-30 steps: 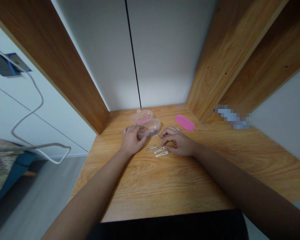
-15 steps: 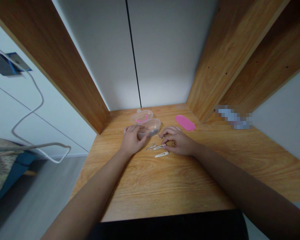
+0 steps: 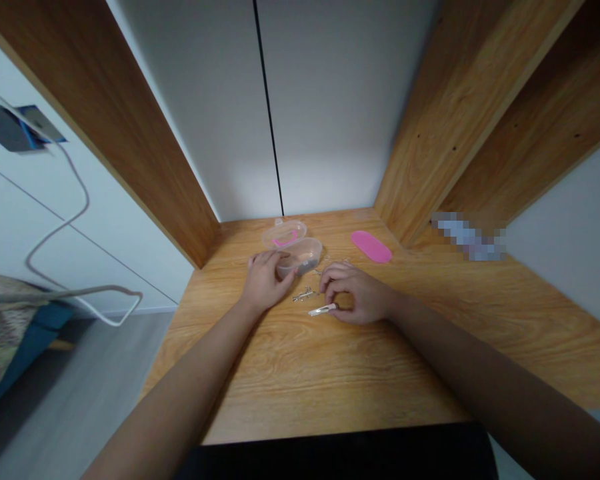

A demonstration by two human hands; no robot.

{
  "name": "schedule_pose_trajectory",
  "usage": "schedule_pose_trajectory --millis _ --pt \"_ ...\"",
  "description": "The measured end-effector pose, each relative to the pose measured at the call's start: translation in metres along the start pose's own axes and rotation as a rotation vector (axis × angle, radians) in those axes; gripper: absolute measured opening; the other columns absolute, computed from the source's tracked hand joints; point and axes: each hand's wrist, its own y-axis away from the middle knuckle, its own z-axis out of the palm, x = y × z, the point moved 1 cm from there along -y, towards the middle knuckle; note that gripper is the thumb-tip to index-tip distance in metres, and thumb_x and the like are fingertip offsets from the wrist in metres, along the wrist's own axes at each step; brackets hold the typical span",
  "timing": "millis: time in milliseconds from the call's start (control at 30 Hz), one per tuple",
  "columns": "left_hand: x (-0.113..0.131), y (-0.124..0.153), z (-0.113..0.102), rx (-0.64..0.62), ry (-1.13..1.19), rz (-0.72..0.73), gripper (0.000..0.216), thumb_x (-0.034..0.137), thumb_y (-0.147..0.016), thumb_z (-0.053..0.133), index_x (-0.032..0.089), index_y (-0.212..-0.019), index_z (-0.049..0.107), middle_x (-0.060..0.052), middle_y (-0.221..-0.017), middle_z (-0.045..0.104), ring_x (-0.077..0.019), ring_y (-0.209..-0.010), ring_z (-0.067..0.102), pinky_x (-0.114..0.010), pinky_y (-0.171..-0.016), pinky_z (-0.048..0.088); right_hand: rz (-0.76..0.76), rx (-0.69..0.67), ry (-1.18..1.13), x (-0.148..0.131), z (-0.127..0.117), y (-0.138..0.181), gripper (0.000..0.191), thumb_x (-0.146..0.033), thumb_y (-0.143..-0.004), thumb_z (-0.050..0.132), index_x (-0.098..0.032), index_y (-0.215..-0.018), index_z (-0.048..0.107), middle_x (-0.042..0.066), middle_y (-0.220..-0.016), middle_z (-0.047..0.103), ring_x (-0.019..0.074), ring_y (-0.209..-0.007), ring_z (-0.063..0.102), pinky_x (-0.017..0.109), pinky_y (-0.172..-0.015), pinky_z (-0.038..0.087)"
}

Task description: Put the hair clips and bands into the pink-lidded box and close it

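My left hand (image 3: pixel 263 283) rests on the wooden desk (image 3: pixel 330 373) with its fingers curled against the near side of a small clear plastic box (image 3: pixel 300 256), whose open lid (image 3: pixel 283 235) has a pink handle. My right hand (image 3: pixel 354 297) pinches the end of a pale hair clip (image 3: pixel 321 310) that lies on the desk just left of its fingertips. Between the two hands lie a few small metal clips (image 3: pixel 304 293). More tiny metal pieces (image 3: pixel 321 269) sit beside the box.
A pink oval lid (image 3: pixel 371 246) lies at the back right of the desk. Wooden panels (image 3: pixel 130 147) flank the desk on both sides, with a white wall behind. A white cable (image 3: pixel 75 220) hangs at the left, above the grey floor.
One of the two pale clips is gone from the desk, and my right hand has drawn back and closed on the other one. My left hand has stayed at the box.
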Motion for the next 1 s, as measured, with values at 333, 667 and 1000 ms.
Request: schedule_pose_trajectory --millis 333,667,1000 --pt "-0.0001 -0.0002 0.0011 0.009 0.008 -0.002 0.031 0.046 -0.089 0.064 0.024 -0.111 0.066 -0.006 -0.112 0.073 -0.0282 -0.108 0.064 -0.046 -0.097 0.039 0.020 -0.023 0.032 0.0029 0.0026 0.0014 0.009 -0.022 -0.075 0.074 -0.023 -0.081 0.069 0.004 -0.099 0.069 0.0228 -0.096 0.062 0.043 -0.091 0.045" --pt "0.0001 -0.0003 -0.0005 -0.008 0.004 -0.001 0.032 0.047 -0.089 0.063 0.023 -0.112 0.066 -0.007 -0.113 0.073 -0.0280 -0.108 0.064 -0.045 -0.098 0.040 0.003 -0.003 0.067 0.0041 0.0035 0.0009 0.006 -0.024 -0.079 0.072 -0.024 -0.085 0.073 0.005 -0.096 0.070 0.0227 -0.095 0.062 0.042 -0.090 0.046" --pt "0.0000 -0.0003 -0.0002 -0.006 0.024 0.004 0.031 0.044 -0.089 0.065 0.023 -0.112 0.065 -0.007 -0.114 0.072 -0.0282 -0.110 0.064 -0.046 -0.098 0.042 0.008 0.133 0.091 0.0091 0.0065 0.0004 0.009 -0.020 -0.081 0.069 -0.025 -0.088 0.070 0.004 -0.093 0.070 0.0227 -0.092 0.063 0.042 -0.087 0.049"
